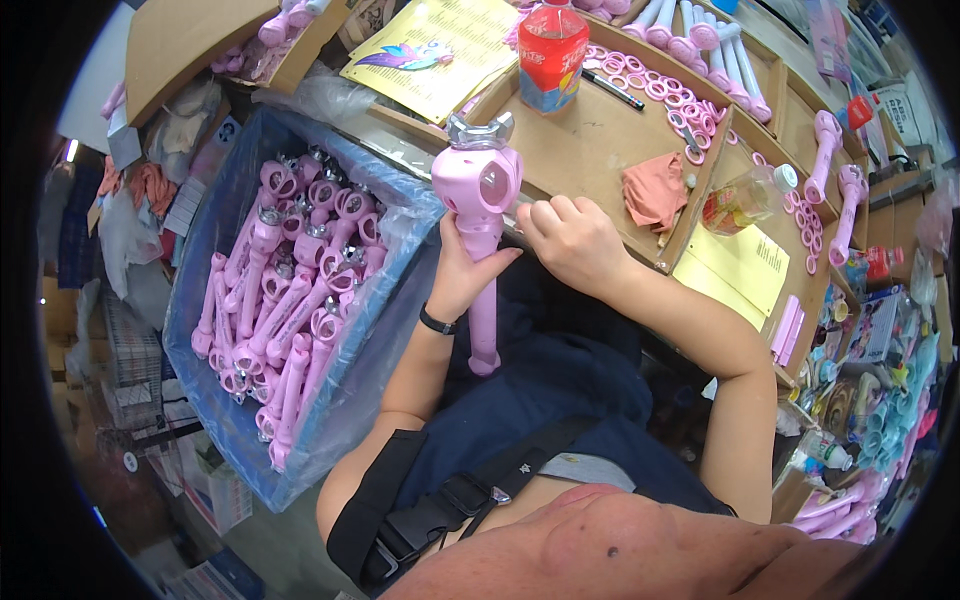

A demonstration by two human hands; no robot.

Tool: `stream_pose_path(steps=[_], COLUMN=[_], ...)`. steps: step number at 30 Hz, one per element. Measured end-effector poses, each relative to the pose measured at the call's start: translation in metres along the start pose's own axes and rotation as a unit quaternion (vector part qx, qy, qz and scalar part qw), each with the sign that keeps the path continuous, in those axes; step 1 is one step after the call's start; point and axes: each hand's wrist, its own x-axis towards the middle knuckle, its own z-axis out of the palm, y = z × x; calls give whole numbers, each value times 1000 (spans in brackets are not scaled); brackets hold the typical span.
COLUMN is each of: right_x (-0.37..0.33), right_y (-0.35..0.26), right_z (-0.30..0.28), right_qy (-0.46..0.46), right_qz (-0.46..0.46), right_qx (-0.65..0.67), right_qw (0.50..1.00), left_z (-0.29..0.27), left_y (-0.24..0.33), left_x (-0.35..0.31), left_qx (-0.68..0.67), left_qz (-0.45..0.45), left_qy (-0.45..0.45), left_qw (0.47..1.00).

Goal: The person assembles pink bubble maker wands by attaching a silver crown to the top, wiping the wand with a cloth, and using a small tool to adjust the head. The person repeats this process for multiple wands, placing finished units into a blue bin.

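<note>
The left hand (pixel 462 268) is closed around the smooth shaft of a glossy pink plastic wand (pixel 480 215), held upright above the lap at the edge of the wooden table (pixel 590 140); its round head has a clear lens and a silver crown. The right hand (pixel 572 240) is curled into a loose fist just beside the head; whether it grips anything is hidden. More wands fill the plastic-lined blue box (pixel 215 240)
</note>
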Motion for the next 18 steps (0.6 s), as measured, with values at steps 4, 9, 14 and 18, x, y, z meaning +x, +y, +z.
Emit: stream_pose_path(steps=[4, 9, 14, 18], right_x=[-11, -50, -79, -90], right_y=[-12, -84, -118, -123], right_z=[-13, 1, 30, 38], right_qy=[21, 110, 89, 130], right_qz=[179, 283, 358, 335], right_qx=[155, 492, 537, 545], right_qw=[971, 816, 759, 758], left_z=[-7, -9, 4, 10], left_y=[19, 43, 56, 57], left_x=[17, 33, 34, 31], left_qx=[-155, -294, -362, -381], left_qz=[-89, -30, -41, -49], left_qy=[-44, -68, -127, -149], left_qw=[983, 953, 923, 911])
